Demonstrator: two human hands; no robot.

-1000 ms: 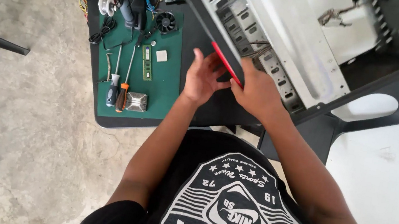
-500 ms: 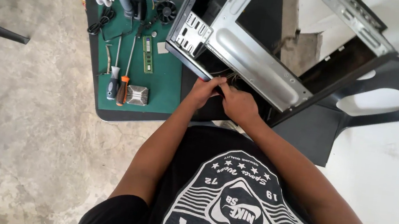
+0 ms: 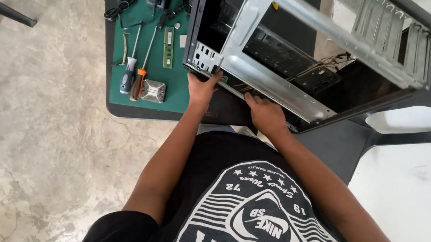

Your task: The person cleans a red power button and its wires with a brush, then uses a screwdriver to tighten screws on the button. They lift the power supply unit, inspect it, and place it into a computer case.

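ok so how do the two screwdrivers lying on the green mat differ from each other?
The orange-handled screwdriver has an orange and black handle, while the dark-handled screwdriver beside it is black and grey. The orange one's shaft looks longer and leans to the right, while the dark one's shaft looks shorter and runs nearly straight up the picture. Both lie flat on the green mat with handles toward the person, left of the metal heatsink; neither hand touches them.

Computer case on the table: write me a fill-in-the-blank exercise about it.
1. Both hands grip the near bottom edge of the open computer case, the left hand at its ____ corner.
2. The right hand rests on the case's ____ frame.
3. Beside the case, two screwdrivers lie on a ____ mat.

Missing words: left; metal; green
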